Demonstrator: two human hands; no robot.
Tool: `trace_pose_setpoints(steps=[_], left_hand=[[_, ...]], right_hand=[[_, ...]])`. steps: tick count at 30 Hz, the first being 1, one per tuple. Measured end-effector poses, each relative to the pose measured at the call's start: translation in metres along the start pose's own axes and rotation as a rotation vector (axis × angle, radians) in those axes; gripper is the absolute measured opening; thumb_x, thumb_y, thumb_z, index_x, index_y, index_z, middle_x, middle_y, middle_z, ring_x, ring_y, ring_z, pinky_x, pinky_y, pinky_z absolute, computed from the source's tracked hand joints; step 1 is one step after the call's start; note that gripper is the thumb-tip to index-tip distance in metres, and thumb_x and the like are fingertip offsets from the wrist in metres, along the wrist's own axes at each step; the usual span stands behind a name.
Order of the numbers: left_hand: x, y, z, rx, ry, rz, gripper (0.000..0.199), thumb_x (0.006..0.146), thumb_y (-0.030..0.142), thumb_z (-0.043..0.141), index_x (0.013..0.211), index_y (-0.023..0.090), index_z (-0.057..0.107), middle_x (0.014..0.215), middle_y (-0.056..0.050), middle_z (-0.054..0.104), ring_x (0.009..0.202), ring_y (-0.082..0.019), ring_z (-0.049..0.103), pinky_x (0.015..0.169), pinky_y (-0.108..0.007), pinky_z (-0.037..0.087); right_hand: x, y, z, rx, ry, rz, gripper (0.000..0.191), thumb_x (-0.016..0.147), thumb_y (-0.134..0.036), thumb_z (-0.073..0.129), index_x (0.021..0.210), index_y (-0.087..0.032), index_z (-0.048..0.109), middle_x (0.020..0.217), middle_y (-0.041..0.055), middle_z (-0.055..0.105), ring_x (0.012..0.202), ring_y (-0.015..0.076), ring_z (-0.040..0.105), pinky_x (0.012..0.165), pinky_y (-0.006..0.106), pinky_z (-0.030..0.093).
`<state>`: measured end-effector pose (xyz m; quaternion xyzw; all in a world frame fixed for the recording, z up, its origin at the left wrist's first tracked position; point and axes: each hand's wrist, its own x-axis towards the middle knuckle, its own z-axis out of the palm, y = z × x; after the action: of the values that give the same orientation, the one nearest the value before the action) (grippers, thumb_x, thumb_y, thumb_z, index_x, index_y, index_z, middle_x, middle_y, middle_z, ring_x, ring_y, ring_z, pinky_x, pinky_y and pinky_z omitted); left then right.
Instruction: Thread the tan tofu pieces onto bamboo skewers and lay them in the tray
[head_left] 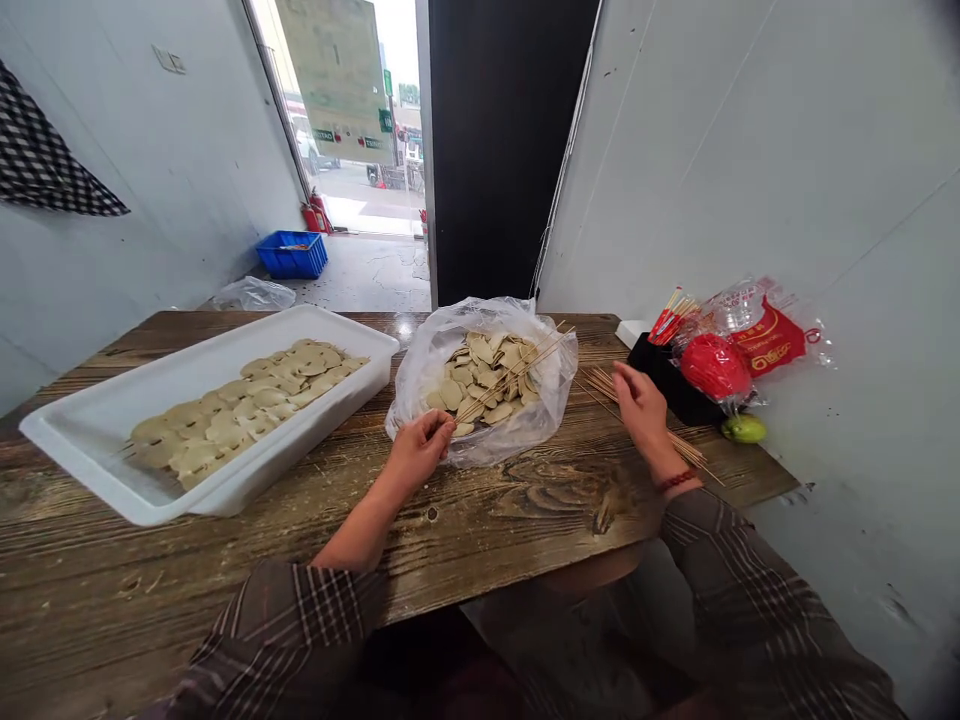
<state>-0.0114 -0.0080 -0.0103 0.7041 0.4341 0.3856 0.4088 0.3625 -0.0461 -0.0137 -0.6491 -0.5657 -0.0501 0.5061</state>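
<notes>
My left hand (418,450) is closed around the ends of a few thin bamboo skewers (517,371), which slant up and to the right across a clear plastic bag (409,385). Inside the opened bag lies a heap of flat, roundish, pale beige slices (487,378). My right hand (643,408) hovers over a pile of loose bamboo skewers (686,450) on the table, its fingers stretched forward and slightly apart, with nothing visible in them. To the left, a white plastic tray (225,500) contains overlapping rows of threaded slices (240,408).
The wooden table (480,530) bears a black container (679,385) at its right end, with red plastic packets (772,340) and a small green fruit or vegetable (744,429) by it. A blue crate (292,258) and red fire extinguishers (316,213) stand on the floor near the doorway.
</notes>
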Motion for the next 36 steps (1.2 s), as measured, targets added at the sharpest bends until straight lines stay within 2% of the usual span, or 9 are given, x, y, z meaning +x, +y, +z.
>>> trace_pose_setpoints(steps=[4,7,11,21,27,29,31,34,36], left_hand=[[-0.001,0.003,-0.001,0.025,-0.045,0.001,0.028,0.084,0.044,0.050,0.075,0.017,0.055,0.055,0.004,0.048,0.050,-0.011,0.045,0.053,-0.024,0.035],[-0.002,0.004,-0.002,0.038,-0.071,0.006,0.029,0.085,0.045,0.050,0.075,0.018,0.054,0.056,0.004,0.048,0.052,-0.011,0.046,0.055,-0.024,0.036],[-0.003,0.000,-0.001,0.048,-0.087,0.029,0.028,0.085,0.043,0.048,0.075,0.018,0.053,0.058,0.004,0.048,0.053,-0.011,0.046,0.055,-0.024,0.036],[-0.003,-0.004,0.004,0.040,-0.102,0.092,0.025,0.086,0.039,0.047,0.072,0.018,0.051,0.060,0.003,0.047,0.055,-0.011,0.043,0.054,-0.023,0.034],[-0.007,-0.001,0.005,0.084,-0.081,0.147,0.024,0.085,0.034,0.049,0.069,0.018,0.053,0.060,0.002,0.049,0.059,-0.011,0.042,0.056,-0.024,0.033],[-0.007,-0.001,0.006,0.082,-0.077,0.146,0.023,0.084,0.034,0.049,0.069,0.018,0.054,0.059,0.002,0.049,0.059,-0.011,0.042,0.056,-0.024,0.032],[-0.007,-0.001,0.006,0.056,-0.075,0.130,0.022,0.084,0.033,0.049,0.069,0.018,0.054,0.058,0.003,0.049,0.058,-0.011,0.043,0.055,-0.024,0.032],[-0.007,-0.001,0.006,-0.008,-0.052,0.088,0.021,0.084,0.033,0.049,0.069,0.018,0.052,0.057,0.003,0.049,0.055,-0.011,0.043,0.054,-0.024,0.033],[-0.007,-0.001,0.006,-0.039,-0.046,0.065,0.020,0.084,0.033,0.049,0.070,0.018,0.052,0.056,0.004,0.047,0.054,-0.011,0.043,0.054,-0.024,0.034]], right_hand=[[0.023,-0.051,0.017,0.380,-0.032,0.141,0.051,0.088,-0.051,0.056,0.128,-0.020,0.062,0.105,0.0083,0.071,0.087,0.0198,0.066,0.079,0.036,0.052],[0.025,-0.072,0.024,0.481,-0.081,0.167,0.045,0.084,-0.051,0.061,0.114,-0.019,0.071,0.095,0.0075,0.073,0.086,0.0202,0.065,0.079,0.035,0.051],[0.017,-0.077,0.021,0.566,-0.114,0.207,0.033,0.080,-0.048,0.067,0.093,-0.019,0.076,0.090,0.0065,0.074,0.083,0.0187,0.063,0.074,0.032,0.049],[0.013,-0.079,0.012,0.783,-0.207,0.425,0.036,0.068,-0.050,0.080,0.092,-0.022,0.077,0.074,0.0008,0.065,0.063,0.0105,0.053,0.051,0.023,0.038],[0.010,-0.091,0.010,0.841,-0.262,0.436,0.035,0.067,-0.050,0.081,0.082,-0.019,0.074,0.069,0.0002,0.062,0.057,0.0082,0.050,0.044,0.020,0.035],[0.011,-0.090,0.008,0.836,-0.235,0.443,0.033,0.067,-0.047,0.081,0.081,-0.018,0.074,0.069,0.0004,0.061,0.056,0.0079,0.050,0.043,0.019,0.036],[0.013,-0.083,0.004,0.842,-0.123,0.462,0.031,0.066,-0.043,0.081,0.080,-0.017,0.072,0.066,-0.0006,0.060,0.053,0.0069,0.048,0.041,0.017,0.035],[0.017,-0.060,-0.009,0.886,0.101,0.504,0.025,0.063,-0.036,0.080,0.075,-0.018,0.067,0.062,-0.0037,0.058,0.050,0.0047,0.047,0.041,0.014,0.035],[0.018,-0.042,-0.019,0.880,0.153,0.535,0.024,0.063,-0.034,0.078,0.074,-0.018,0.063,0.060,-0.0052,0.057,0.049,0.0041,0.048,0.042,0.013,0.037]])
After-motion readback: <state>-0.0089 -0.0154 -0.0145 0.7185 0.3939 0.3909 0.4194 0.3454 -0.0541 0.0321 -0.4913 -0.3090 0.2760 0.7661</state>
